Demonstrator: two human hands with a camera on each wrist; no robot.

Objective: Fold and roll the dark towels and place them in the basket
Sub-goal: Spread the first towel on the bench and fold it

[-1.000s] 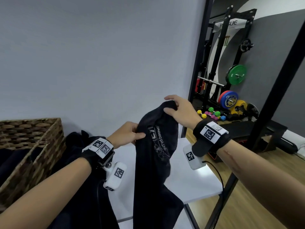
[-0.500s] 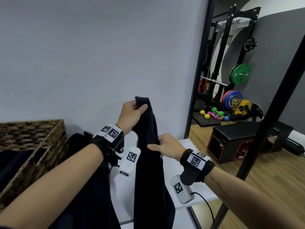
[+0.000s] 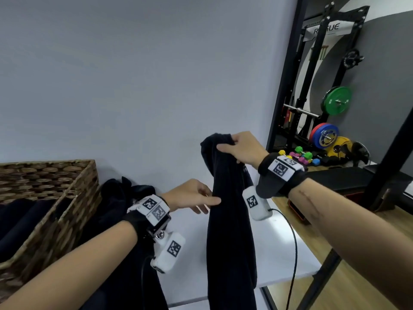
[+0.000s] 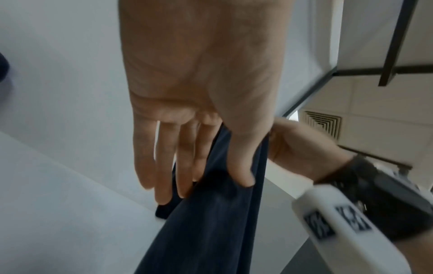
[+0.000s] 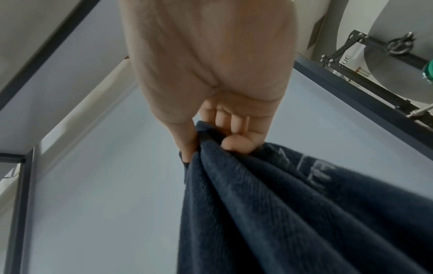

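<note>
A dark towel (image 3: 230, 220) hangs lengthwise above the white table (image 3: 194, 253). My right hand (image 3: 241, 148) pinches its top end (image 5: 211, 148) between thumb and curled fingers. Lower down and to the left, my left hand (image 3: 192, 195) reaches to the towel's side with straight fingers (image 4: 164, 166). Its thumb (image 4: 241, 166) lies against the cloth (image 4: 211, 222). A wicker basket (image 3: 73, 191) stands at the left with dark rolled towels (image 3: 20, 220) inside. More dark towels (image 3: 120, 198) are heaped between the basket and my left wrist.
A grey wall rises right behind the table. A black metal post (image 3: 283, 74) stands at the table's right end. Beyond it are a weight rack (image 3: 317, 63), coloured plates (image 3: 324, 135) and small dumbbells (image 3: 301, 155) on a wooden floor.
The hands have swapped places on the towel. My right hand rose from the middle to grip the top end. My left hand let go of the top and dropped to the side.
</note>
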